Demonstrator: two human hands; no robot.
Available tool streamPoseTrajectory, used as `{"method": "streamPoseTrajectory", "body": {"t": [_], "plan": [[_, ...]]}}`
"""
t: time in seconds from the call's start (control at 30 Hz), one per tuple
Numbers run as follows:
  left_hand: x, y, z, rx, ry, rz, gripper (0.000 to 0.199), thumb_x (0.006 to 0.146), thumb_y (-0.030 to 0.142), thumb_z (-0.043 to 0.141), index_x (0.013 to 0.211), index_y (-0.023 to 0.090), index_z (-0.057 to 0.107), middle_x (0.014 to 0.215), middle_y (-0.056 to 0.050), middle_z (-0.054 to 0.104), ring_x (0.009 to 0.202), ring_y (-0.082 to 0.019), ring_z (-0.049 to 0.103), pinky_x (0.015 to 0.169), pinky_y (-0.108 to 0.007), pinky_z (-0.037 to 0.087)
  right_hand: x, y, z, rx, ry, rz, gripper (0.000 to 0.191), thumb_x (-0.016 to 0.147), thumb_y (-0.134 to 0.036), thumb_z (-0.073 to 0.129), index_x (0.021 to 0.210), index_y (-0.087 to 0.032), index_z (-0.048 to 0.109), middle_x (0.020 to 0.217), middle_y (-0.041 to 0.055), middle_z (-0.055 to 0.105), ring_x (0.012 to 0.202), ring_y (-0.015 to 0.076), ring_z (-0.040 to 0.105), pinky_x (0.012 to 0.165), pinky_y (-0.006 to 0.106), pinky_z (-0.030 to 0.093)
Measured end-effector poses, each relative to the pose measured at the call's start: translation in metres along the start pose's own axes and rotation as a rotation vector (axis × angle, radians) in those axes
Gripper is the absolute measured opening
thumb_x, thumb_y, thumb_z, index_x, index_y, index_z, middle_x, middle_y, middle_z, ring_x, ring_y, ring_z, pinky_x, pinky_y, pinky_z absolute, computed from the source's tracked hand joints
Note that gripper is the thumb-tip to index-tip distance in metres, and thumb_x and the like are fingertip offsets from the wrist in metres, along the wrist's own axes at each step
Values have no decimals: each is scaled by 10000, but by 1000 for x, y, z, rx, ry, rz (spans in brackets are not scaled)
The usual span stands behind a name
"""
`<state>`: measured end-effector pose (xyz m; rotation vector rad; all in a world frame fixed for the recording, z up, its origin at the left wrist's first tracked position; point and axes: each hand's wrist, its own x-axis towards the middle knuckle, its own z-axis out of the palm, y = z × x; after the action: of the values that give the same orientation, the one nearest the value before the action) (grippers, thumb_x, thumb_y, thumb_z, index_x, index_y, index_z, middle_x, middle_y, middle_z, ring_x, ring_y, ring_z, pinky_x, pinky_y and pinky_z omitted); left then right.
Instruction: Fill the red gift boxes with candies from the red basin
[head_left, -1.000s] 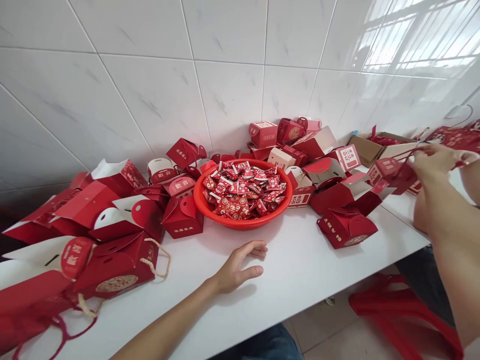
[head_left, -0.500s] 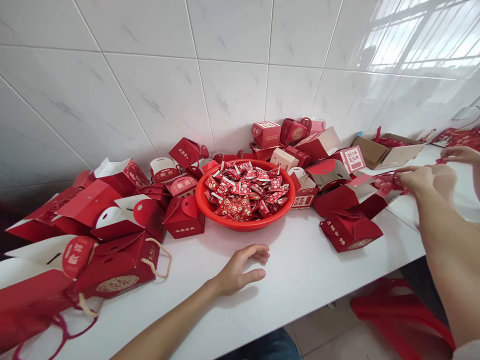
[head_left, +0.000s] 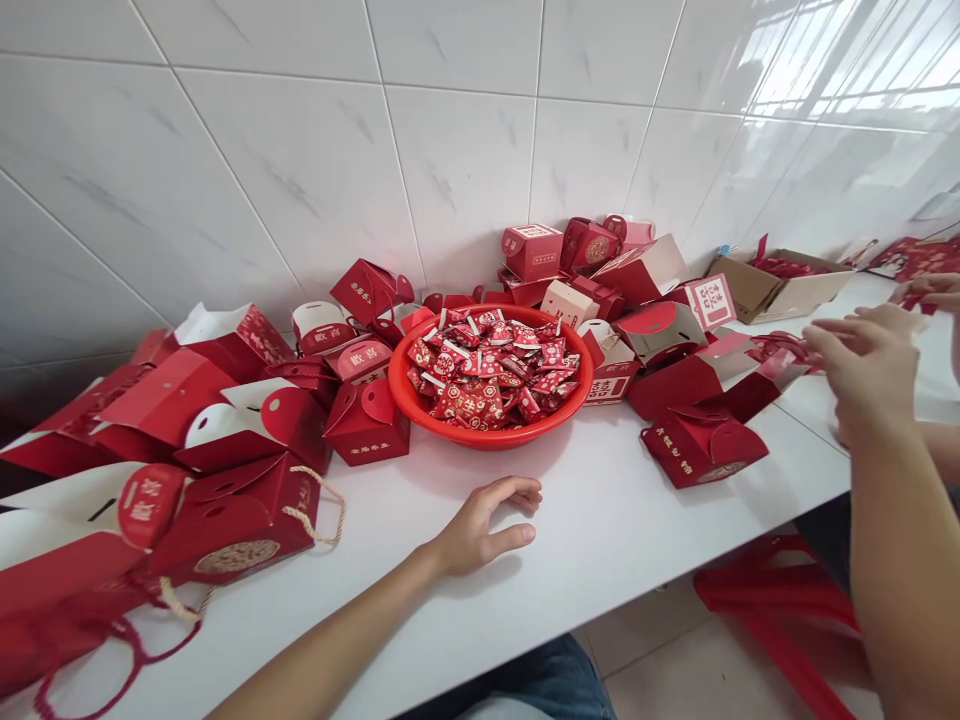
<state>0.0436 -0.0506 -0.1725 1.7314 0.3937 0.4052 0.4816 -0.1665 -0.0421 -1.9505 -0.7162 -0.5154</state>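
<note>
My left hand (head_left: 487, 525) rests on the white table (head_left: 600, 545) in front of the red plastic basin. Its fingers are loosely curved, thumb apart, with nothing in them. The basin (head_left: 491, 435) is heaped with red wrapped sweets (head_left: 502, 370). At the right, my right hand (head_left: 866, 365) is raised above the table, fingers stretched out and apart, and I see nothing held in it. Red cord handles (head_left: 780, 350) lie just left of its fingertips. Left of that hand, nearer the basin, a closed red gift box (head_left: 705, 445) stands near the table's front.
Red gift boxes (head_left: 232, 520), some open, crowd the left side. More boxes (head_left: 532, 250) pile against the tiled wall. A cardboard carton (head_left: 780, 290) of red cords sits at the back right. A co-worker's hand (head_left: 937, 290) is at the right edge. A red stool (head_left: 780, 600) stands below.
My right hand has drawn away from the red cords, moving slightly right, and its fingers have spread. My left hand has stayed in place. The view has shifted slightly.
</note>
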Motion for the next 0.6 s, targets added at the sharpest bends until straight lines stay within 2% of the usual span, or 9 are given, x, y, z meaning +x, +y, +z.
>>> {"method": "streamPoseTrajectory", "body": {"t": [0.1,0.13,0.2,0.27,0.3,0.4,0.47,0.53,0.6], "plan": [[0,1,0,5,2,-5,515,841,385,718,1272,134,591,1206,-158,695,1079,-261,670,1013,-437,513,-57,7,-10,145,51,105,630,754,-617,677,1050,-61,710,1077,272,740,977,338,747,807,479,572],[0,1,0,5,2,-5,511,838,388,721,1265,135,595,1198,-155,697,1075,-262,672,1010,-437,515,-77,10,-13,200,49,149,738,663,-653,742,1113,-71,687,1116,274,730,1026,373,735,852,512,573],[0,0,0,0,1,-7,504,835,395,725,1254,145,600,1192,-149,698,1073,-262,673,1006,-438,520,-112,17,-16,241,-30,228,959,503,-683,841,1239,-112,617,1226,269,692,1111,419,702,936,570,554],[0,0,1,-5,0,-8,502,834,398,727,1254,153,601,1194,-145,699,1072,-261,674,1005,-438,522,-139,20,-15,212,-179,234,1128,471,-664,885,1407,-169,497,1380,249,615,1251,428,627,1026,593,512],[0,0,1,-7,2,-7,505,835,398,727,1259,156,599,1196,-145,699,1072,-261,674,1006,-439,523,-149,19,-13,172,-249,229,1207,480,-677,883,1483,-184,424,1440,244,570,1301,425,588,1060,601,488],[-1,0,1,-6,9,-1,520,834,400,729,1273,156,595,1199,-145,703,1070,-264,676,1012,-444,520,-163,10,-3,71,-327,189,1419,454,-727,860,1590,-122,266,1562,291,412,1375,473,487,1095,642,440],[-1,0,1,-3,11,3,521,835,403,730,1272,154,595,1197,-147,703,1065,-265,677,1007,-444,522,-166,1,3,38,-289,174,1395,488,-744,829,1589,-89,276,1561,300,395,1363,496,475,1104,667,412],[-1,0,1,1,7,4,514,835,404,729,1263,154,597,1197,-147,701,1062,-264,678,1001,-441,527,-169,-6,5,87,-262,182,1279,553,-728,812,1569,-119,329,1523,269,445,1300,474,532,1077,661,441],[-1,-1,1,8,5,4,511,834,402,729,1260,154,595,1192,-146,703,1064,-262,676,1002,-440,527,-173,-12,5,216,-329,153,1159,614,-683,822,1552,-177,364,1490,222,492,1257,422,579,1048,612,493]]}}
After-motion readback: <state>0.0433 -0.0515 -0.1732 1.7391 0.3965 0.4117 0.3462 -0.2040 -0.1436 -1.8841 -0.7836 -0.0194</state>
